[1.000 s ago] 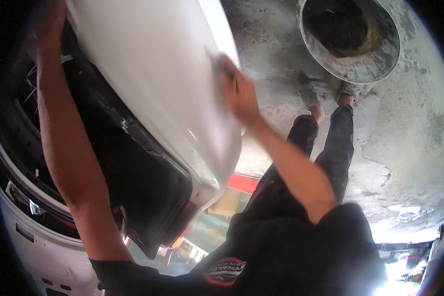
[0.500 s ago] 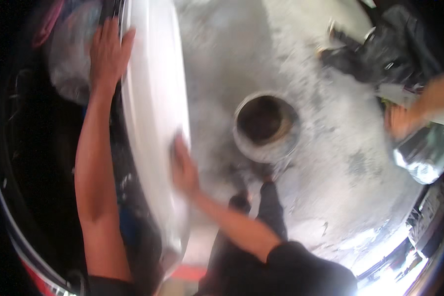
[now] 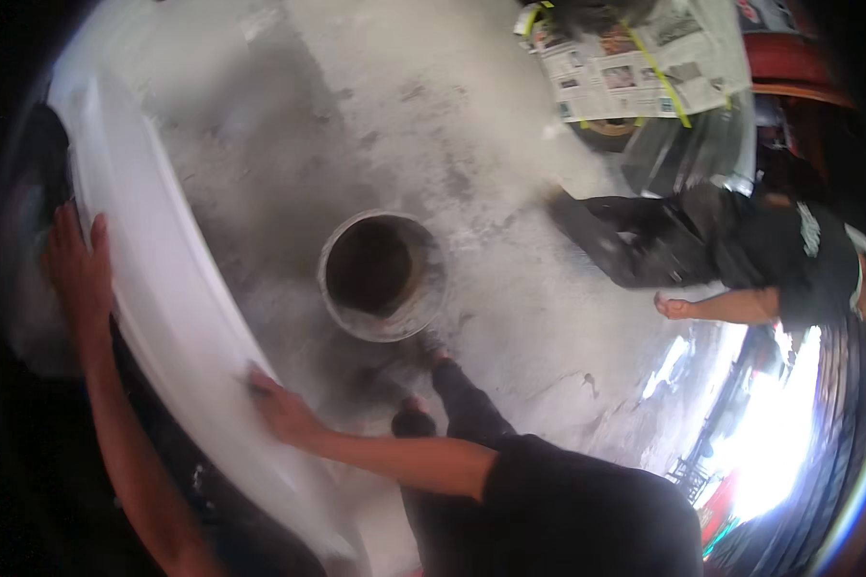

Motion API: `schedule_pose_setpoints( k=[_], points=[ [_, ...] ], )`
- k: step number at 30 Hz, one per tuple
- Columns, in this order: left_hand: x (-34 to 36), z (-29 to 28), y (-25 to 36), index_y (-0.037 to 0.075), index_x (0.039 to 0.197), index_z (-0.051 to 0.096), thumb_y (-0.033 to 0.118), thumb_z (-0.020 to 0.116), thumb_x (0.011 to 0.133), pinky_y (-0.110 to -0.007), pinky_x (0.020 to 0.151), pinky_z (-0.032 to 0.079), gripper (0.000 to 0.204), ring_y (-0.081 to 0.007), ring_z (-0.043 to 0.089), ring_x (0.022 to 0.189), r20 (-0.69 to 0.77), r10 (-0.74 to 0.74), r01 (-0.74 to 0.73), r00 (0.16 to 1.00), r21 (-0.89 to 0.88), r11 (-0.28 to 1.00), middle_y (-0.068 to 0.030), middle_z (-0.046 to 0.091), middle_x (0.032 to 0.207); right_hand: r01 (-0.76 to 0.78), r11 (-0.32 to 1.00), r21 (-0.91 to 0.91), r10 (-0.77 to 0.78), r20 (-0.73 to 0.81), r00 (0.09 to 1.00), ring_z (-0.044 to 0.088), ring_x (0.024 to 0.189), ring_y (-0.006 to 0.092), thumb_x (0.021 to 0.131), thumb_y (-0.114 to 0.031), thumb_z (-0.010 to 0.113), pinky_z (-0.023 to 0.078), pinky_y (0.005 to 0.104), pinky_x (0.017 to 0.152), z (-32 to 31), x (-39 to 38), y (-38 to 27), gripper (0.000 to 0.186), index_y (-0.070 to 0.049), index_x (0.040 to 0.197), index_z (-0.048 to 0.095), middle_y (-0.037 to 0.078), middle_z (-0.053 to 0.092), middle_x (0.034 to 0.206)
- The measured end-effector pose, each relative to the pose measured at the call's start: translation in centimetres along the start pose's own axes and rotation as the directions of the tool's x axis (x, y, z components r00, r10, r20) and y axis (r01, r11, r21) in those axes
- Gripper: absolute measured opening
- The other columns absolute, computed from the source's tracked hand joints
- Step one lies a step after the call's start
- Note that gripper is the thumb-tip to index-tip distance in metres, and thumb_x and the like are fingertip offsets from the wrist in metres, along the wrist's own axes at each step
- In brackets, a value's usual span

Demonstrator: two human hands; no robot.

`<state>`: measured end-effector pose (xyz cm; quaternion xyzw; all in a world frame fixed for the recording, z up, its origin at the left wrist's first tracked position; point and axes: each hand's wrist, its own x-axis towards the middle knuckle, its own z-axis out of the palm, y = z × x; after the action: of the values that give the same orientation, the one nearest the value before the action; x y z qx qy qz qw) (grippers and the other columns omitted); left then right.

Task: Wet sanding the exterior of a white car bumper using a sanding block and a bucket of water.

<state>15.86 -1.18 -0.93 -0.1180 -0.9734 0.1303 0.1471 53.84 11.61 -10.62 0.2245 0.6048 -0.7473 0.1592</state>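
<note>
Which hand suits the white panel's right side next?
Right, likely: the right hand is against that side of the white panel, while the left hand is over at its left edge.

Head-worn fisheye facing down over floor (image 3: 539, 332), hands (image 3: 287, 411) near; left rim seemingly murky

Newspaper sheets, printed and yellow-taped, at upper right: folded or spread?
Spread: the printed newspaper sheets show broad faces, yellow tape running across.

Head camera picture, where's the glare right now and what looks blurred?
In the head view, a white glare burns out the lower right; also in the head view, the right hand looks soft-edged on the white panel, and the corners fall to black.
</note>
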Motion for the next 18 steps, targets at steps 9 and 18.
schedule_pose_setpoints(
  k=[9,18],
  points=[
    [1.6,-1.7,3.2,-0.002,0.154,0.047,0.056,0.048,0.109,-0.052,0.119,0.041,0.074,-0.0446,0.049,0.143,-0.008,0.082,-0.082,0.997,-0.082,0.993,-0.0286,0.052,0.153,0.172,0.982,-0.079,-0.184,-0.200,0.962,0.070,0.110,0.0445,0.109,-0.030,0.052,0.054,0.0448,0.093,-2.3,16.6,-4.2,0.046,-0.003,0.146,0.056,0.028,0.071,0.119],
    [-0.9,0.5,0.9,0.005,0.148,0.057,0.066,0.050,0.104,-0.052,0.111,0.047,0.075,-0.0444,0.060,0.130,-0.086,0.065,-0.074,0.994,-0.109,0.991,-0.0262,0.064,0.136,-0.121,0.952,0.280,0.081,0.152,0.985,0.062,0.087,0.0118,0.095,-0.027,0.074,0.051,0.0326,0.077,-15.5,16.7,-1.3,0.027,-0.002,0.104,0.073,-0.001,0.069,0.091]
  ],
)
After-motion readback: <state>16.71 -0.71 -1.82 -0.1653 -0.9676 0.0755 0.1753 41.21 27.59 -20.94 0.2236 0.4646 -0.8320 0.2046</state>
